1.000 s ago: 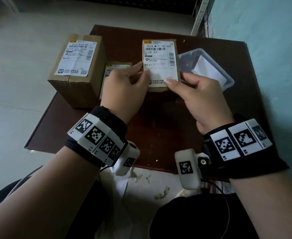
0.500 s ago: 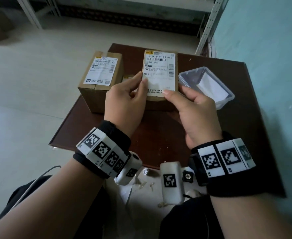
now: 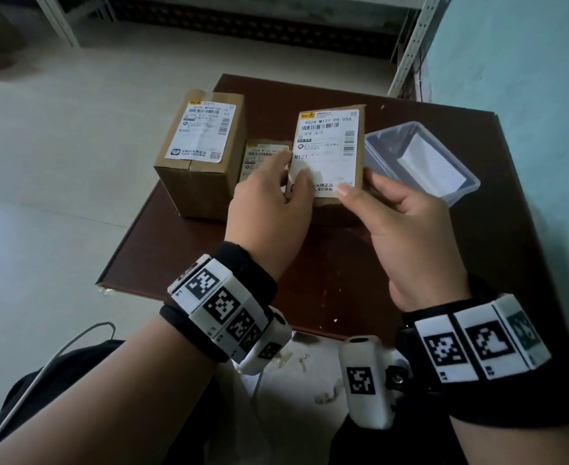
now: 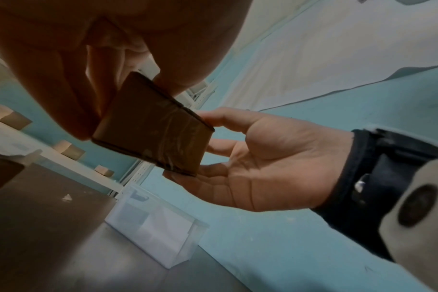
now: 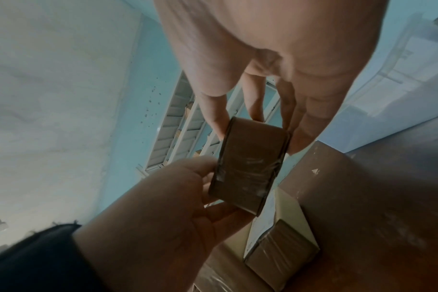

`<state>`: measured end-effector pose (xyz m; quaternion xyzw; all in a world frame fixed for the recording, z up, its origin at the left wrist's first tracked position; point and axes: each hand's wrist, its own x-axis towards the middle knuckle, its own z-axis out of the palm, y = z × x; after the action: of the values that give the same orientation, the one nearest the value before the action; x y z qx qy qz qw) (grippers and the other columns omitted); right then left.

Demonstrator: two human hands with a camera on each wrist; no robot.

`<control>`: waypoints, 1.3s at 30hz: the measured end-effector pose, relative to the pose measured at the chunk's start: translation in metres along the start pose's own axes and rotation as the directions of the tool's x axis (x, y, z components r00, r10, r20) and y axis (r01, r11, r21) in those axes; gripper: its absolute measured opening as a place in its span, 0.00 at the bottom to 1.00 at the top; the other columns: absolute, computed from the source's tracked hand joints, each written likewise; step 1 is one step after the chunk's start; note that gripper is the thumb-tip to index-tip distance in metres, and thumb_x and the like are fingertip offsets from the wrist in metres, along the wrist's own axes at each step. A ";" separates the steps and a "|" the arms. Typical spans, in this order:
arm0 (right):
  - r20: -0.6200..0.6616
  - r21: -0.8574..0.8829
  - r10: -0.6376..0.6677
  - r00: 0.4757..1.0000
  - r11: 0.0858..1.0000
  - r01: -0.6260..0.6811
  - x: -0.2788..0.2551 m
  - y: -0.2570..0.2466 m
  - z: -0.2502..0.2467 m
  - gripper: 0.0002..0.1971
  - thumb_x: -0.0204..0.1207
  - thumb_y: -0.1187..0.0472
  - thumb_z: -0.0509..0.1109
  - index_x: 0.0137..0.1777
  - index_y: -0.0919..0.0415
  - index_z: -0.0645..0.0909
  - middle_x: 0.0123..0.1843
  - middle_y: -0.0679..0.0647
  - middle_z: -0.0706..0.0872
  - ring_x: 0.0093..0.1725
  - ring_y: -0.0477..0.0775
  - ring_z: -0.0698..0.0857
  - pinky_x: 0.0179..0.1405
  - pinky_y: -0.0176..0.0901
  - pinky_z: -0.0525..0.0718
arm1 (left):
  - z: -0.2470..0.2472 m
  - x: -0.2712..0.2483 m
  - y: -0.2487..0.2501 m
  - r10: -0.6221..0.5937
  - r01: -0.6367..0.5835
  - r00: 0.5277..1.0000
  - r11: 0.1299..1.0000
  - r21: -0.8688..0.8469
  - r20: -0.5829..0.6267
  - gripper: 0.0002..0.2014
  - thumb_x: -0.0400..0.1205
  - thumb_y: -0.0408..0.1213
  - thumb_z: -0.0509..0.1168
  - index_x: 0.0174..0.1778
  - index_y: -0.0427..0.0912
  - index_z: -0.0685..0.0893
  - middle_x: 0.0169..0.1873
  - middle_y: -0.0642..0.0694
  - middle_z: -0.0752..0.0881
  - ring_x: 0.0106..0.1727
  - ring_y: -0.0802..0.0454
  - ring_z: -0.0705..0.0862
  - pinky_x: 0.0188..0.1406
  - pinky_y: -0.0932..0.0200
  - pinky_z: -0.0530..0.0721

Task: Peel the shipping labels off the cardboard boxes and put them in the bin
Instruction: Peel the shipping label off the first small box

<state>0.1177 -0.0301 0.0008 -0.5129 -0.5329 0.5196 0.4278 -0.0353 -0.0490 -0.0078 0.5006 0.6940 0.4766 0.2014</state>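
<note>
A person holds a small cardboard box (image 3: 330, 156) above a dark brown bench (image 3: 326, 263), its white label (image 3: 326, 146) facing up. The right hand (image 3: 407, 229) grips the box by its right edge, thumb on the label's lower corner and fingers beneath. The left hand (image 3: 269, 209) pinches the label's lower-left corner, which curls up off the cardboard. A clear plastic bin (image 3: 457, 193) sits on the bench just right of the held box, with a white sheet lying inside. Two more labelled boxes rest on the bench at left: a tall box (image 3: 202, 156) and a low box (image 3: 259, 156) beside it.
</note>
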 end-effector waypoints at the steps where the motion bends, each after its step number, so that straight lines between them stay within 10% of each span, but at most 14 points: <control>1: 0.005 -0.007 -0.001 1.000 1.000 0.001 0.002 0.000 -0.002 0.25 0.81 0.54 0.82 0.78 0.54 0.86 0.64 0.42 0.94 0.66 0.39 0.91 0.71 0.48 0.88 | 0.002 0.000 0.001 0.001 -0.001 1.000 1.000 0.011 0.009 0.15 0.88 0.49 0.61 0.67 0.50 0.84 0.52 0.60 0.90 0.52 0.59 0.89 0.52 0.48 0.90; 7: 0.029 -0.021 0.026 0.999 0.999 -0.025 0.011 0.001 -0.020 0.19 0.81 0.56 0.82 0.71 0.48 0.88 0.59 0.39 0.95 0.62 0.36 0.91 0.64 0.42 0.91 | 0.012 -0.002 0.004 0.015 -0.019 0.997 0.999 0.051 0.077 0.28 0.86 0.52 0.67 0.82 0.49 0.73 0.71 0.54 0.85 0.70 0.58 0.83 0.68 0.55 0.85; 13: 0.047 -0.004 0.036 0.998 0.999 -0.036 0.015 0.014 -0.029 0.18 0.81 0.56 0.81 0.70 0.50 0.89 0.59 0.42 0.96 0.61 0.38 0.92 0.61 0.39 0.92 | 0.023 -0.007 0.006 0.035 -0.047 0.991 0.995 0.089 0.126 0.24 0.86 0.51 0.67 0.79 0.51 0.78 0.59 0.61 0.85 0.55 0.68 0.83 0.50 0.80 0.79; 16: 0.065 -0.022 0.062 0.996 0.998 -0.061 0.016 0.017 -0.037 0.16 0.81 0.55 0.81 0.68 0.48 0.89 0.59 0.42 0.96 0.61 0.41 0.93 0.65 0.46 0.92 | 0.030 -0.006 0.001 0.079 -0.096 0.980 0.992 0.086 0.182 0.22 0.88 0.49 0.66 0.79 0.50 0.79 0.70 0.51 0.86 0.75 0.52 0.81 0.71 0.56 0.84; 19: 0.054 -0.008 0.045 0.998 0.999 -0.045 0.018 0.022 -0.043 0.15 0.80 0.55 0.82 0.65 0.46 0.90 0.60 0.44 0.96 0.63 0.44 0.93 0.68 0.50 0.91 | 0.038 -0.005 -0.004 0.097 -0.111 0.976 0.992 0.064 0.193 0.21 0.88 0.46 0.66 0.78 0.45 0.80 0.76 0.45 0.81 0.84 0.48 0.70 0.80 0.54 0.74; 29: -0.031 0.017 0.018 0.999 1.000 -0.018 0.030 0.037 -0.048 0.13 0.88 0.55 0.73 0.70 0.52 0.90 0.60 0.47 0.96 0.63 0.44 0.93 0.69 0.53 0.90 | 0.043 -0.003 -0.007 0.104 -0.125 0.965 0.989 0.075 0.239 0.24 0.86 0.51 0.67 0.77 0.45 0.80 0.74 0.49 0.81 0.80 0.47 0.75 0.73 0.43 0.82; 39: -0.062 -0.033 -0.040 0.997 0.999 0.038 0.026 0.038 -0.043 0.19 0.85 0.52 0.78 0.72 0.56 0.89 0.65 0.44 0.93 0.66 0.37 0.90 0.67 0.37 0.89 | 0.035 -0.005 -0.004 -0.019 0.010 0.961 0.999 0.034 0.276 0.25 0.80 0.60 0.71 0.67 0.48 0.82 0.52 0.57 0.89 0.49 0.59 0.90 0.48 0.50 0.92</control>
<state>0.1609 -0.0020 -0.0346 -0.5252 -0.5371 0.4864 0.4461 -0.0091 -0.0374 -0.0281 0.5604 0.6702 0.3893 0.2918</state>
